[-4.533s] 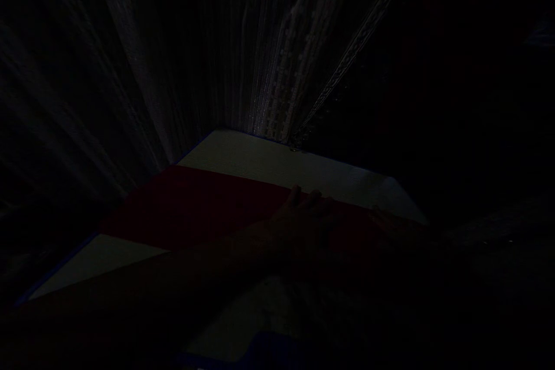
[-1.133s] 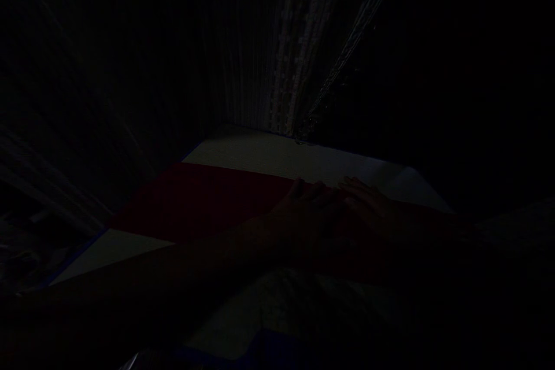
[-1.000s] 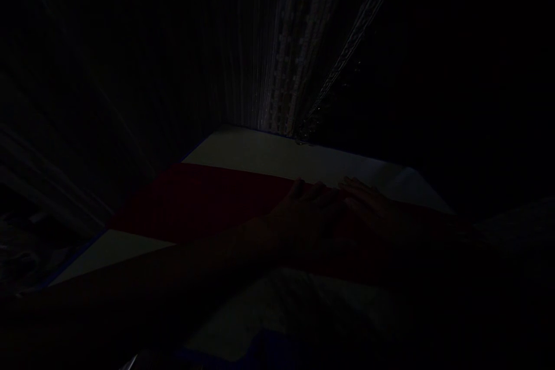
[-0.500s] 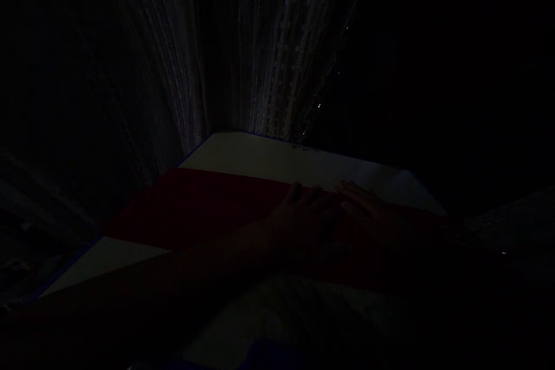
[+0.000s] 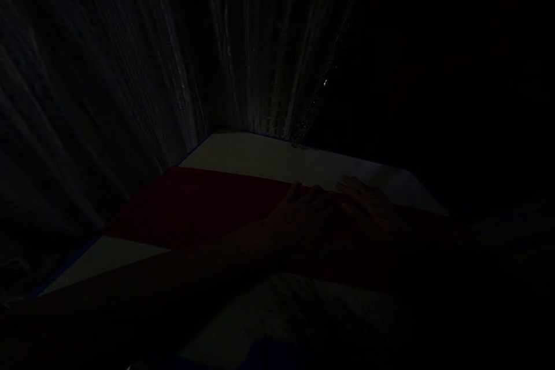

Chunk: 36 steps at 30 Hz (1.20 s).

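The scene is very dim, so only broad shapes can be made out. A pale cloth with a thin blue edge (image 5: 277, 159) lies spread over a flat surface, and a wide dark red band (image 5: 203, 205) runs across it from the left side toward the right. Both hands lie flat on this red band, close to its far edge, where the pale part of the cloth begins.

The left hand (image 5: 303, 214) comes in from the lower left, its forearm stretched across the cloth, palm down with the fingers (image 5: 297, 189) extended and lying close together, gripping nothing. The right hand (image 5: 368, 208) rests just beside it on the right (the two look to be touching or nearly so, though the dark makes that hard to settle). Its fingers (image 5: 347, 183) are also laid out straight and flat, reaching onto the border between the red band and the pale cloth, and they hold nothing.

Beyond the far edge of the cloth, a curtain of hanging strands (image 5: 260, 69) drops down, faintly lit. The right side of the view is too dark to read.
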Each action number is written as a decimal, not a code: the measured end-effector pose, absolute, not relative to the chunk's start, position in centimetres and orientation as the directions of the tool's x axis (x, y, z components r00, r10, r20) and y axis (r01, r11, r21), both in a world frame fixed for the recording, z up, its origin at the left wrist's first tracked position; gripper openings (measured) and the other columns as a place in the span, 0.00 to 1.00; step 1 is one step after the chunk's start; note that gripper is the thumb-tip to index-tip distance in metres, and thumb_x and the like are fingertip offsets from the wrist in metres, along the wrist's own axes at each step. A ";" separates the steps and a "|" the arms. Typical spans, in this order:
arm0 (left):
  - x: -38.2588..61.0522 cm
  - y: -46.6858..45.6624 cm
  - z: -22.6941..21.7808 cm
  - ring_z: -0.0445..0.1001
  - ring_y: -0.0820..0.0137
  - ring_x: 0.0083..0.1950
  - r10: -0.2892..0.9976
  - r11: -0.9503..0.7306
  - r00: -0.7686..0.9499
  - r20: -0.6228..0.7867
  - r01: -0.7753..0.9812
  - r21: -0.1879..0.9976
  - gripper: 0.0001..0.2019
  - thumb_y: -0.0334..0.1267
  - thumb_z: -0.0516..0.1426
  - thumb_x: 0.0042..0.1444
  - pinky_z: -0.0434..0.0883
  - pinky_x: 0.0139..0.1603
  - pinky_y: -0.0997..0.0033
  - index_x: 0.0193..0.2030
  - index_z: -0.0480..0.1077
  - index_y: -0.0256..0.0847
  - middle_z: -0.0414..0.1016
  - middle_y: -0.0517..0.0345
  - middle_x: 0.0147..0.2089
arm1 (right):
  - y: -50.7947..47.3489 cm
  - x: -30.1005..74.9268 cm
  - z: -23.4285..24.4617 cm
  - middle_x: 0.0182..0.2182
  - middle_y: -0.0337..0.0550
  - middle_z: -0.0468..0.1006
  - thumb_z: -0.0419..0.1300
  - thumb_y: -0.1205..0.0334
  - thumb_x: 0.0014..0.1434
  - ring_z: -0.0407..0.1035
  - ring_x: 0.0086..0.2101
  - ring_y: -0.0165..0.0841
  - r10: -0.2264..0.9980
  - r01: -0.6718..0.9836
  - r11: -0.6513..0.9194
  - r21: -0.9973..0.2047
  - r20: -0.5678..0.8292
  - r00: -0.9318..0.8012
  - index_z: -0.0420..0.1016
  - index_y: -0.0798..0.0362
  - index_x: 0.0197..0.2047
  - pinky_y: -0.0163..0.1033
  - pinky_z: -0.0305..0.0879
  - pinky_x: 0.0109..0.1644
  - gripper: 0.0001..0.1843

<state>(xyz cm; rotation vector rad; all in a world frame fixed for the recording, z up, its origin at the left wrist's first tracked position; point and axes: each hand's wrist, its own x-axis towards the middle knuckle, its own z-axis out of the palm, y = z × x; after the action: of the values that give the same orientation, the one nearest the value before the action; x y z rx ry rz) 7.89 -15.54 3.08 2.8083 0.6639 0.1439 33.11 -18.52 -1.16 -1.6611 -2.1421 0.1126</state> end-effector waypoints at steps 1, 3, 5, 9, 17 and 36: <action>7.9 -15.5 3.0 0.41 0.43 0.83 0.450 -0.867 0.892 0.048 0.423 0.263 0.43 0.68 0.47 0.71 0.38 0.80 0.28 0.81 0.53 0.38 0.44 0.42 0.83 | -18.6 32.9 -1.1 0.75 0.51 0.61 0.47 0.39 0.73 0.52 0.75 0.49 0.932 0.899 0.303 -0.317 0.294 -0.210 0.68 0.46 0.72 0.74 0.46 0.77 0.33; 7.9 -15.5 3.0 0.43 0.43 0.83 0.447 -0.870 0.893 0.055 0.419 0.261 0.43 0.67 0.47 0.72 0.40 0.80 0.29 0.80 0.54 0.36 0.45 0.41 0.83 | -18.9 32.4 -0.9 0.76 0.51 0.60 0.47 0.40 0.74 0.51 0.75 0.47 0.924 0.871 0.334 -0.360 0.306 -0.229 0.65 0.46 0.73 0.71 0.48 0.78 0.33; 7.9 -15.5 3.0 0.43 0.43 0.83 0.451 -0.868 0.891 0.054 0.423 0.261 0.43 0.67 0.48 0.72 0.40 0.80 0.29 0.80 0.53 0.36 0.45 0.41 0.83 | -19.1 31.8 -0.8 0.77 0.49 0.58 0.47 0.41 0.75 0.50 0.76 0.45 0.925 0.842 0.348 -0.413 0.299 -0.235 0.62 0.45 0.75 0.69 0.49 0.78 0.32; 8.0 -15.6 3.1 0.41 0.44 0.84 0.456 -0.860 0.890 0.035 0.430 0.275 0.43 0.66 0.48 0.72 0.39 0.80 0.29 0.81 0.50 0.36 0.43 0.43 0.84 | -19.6 31.1 -0.7 0.78 0.45 0.54 0.48 0.42 0.75 0.48 0.76 0.45 0.925 0.803 0.360 -0.474 0.294 -0.241 0.60 0.41 0.77 0.68 0.49 0.79 0.32; 8.1 -15.9 3.3 0.42 0.43 0.83 0.454 -0.869 0.890 0.044 0.432 0.241 0.40 0.64 0.49 0.73 0.40 0.79 0.27 0.80 0.53 0.39 0.43 0.45 0.84 | -20.0 31.1 -1.3 0.79 0.42 0.52 0.50 0.41 0.74 0.48 0.76 0.45 0.933 0.777 0.354 -0.520 0.250 -0.257 0.56 0.37 0.79 0.68 0.49 0.79 0.34; 7.8 -15.9 3.5 0.42 0.45 0.83 0.457 -0.864 0.889 0.036 0.433 0.258 0.38 0.64 0.49 0.73 0.40 0.79 0.29 0.79 0.56 0.41 0.44 0.43 0.84 | -20.0 30.3 -0.7 0.79 0.45 0.51 0.49 0.43 0.75 0.47 0.77 0.45 0.918 0.818 0.391 -0.422 0.243 -0.314 0.54 0.38 0.79 0.69 0.43 0.80 0.34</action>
<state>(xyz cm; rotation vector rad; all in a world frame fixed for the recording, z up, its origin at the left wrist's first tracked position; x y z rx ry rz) 7.75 -15.86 3.48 2.8136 0.6734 0.1406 30.32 -19.98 -0.71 -1.4902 -2.2144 0.3056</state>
